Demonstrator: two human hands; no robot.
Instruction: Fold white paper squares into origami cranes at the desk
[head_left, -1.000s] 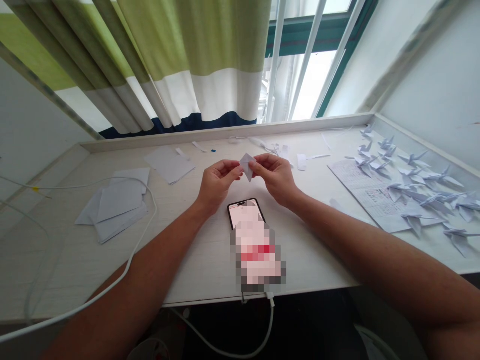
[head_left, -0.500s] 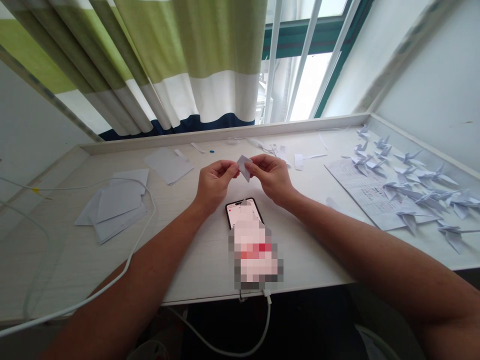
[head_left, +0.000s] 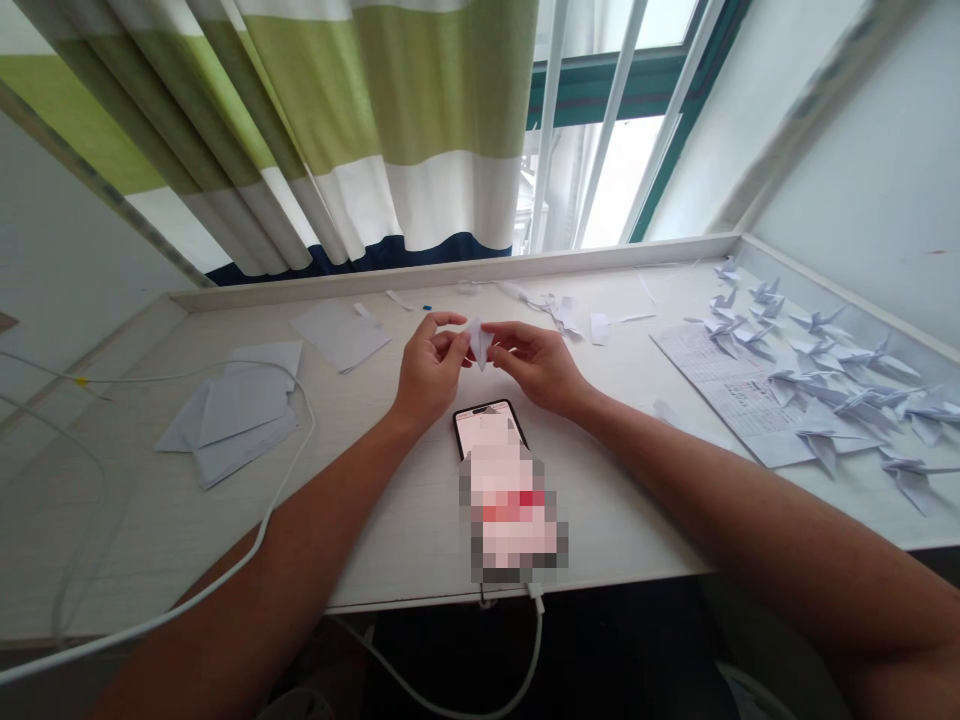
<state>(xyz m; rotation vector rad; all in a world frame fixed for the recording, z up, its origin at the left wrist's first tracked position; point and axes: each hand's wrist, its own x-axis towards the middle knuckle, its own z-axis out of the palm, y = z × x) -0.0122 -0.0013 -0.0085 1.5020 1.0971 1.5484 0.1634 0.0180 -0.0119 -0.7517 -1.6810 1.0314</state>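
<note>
A small folded piece of white paper (head_left: pixel 478 340) is pinched between both hands above the white desk (head_left: pixel 390 520). My left hand (head_left: pixel 429 368) grips its left side with thumb and fingers closed on it. My right hand (head_left: pixel 538 362) holds the right side the same way. Just below the hands a phone (head_left: pixel 499 470) lies flat on the desk with its screen lit and a white cable (head_left: pixel 480 690) plugged into its near end.
Several folded paper cranes (head_left: pixel 832 385) lie at the right on a printed sheet (head_left: pixel 739 395). A stack of white paper squares (head_left: pixel 236 415) lies at the left, another sheet (head_left: pixel 341 335) behind it. Paper scraps (head_left: pixel 574 318) sit near the window ledge. A white cord (head_left: pixel 255 540) loops across the left.
Both hands have turned the folded paper and brought it slightly lower and closer together; the piece now looks narrower. The phone and other papers have not moved.
</note>
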